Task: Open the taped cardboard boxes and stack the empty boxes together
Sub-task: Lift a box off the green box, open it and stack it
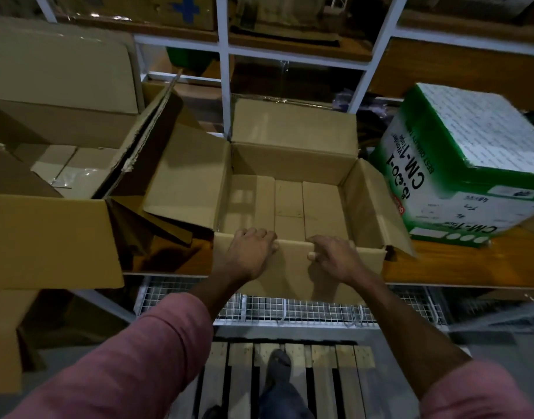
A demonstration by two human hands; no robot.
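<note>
Cardboard box open, near rim gripped by left hand, right hand

Plain tan cardboard box in the middle, plain brown inside too. Green-and-white carton on the right, black lettering and rows of fine print. Pink sleeves. White shelf frame, orange-brown wooden shelf, white wire mesh below.

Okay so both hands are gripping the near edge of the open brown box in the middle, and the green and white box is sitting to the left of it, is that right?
Not quite. The head view shows the green and white box to the right of the open brown box, not the left. The rest holds: left hand and right hand both grip its near edge.
</note>
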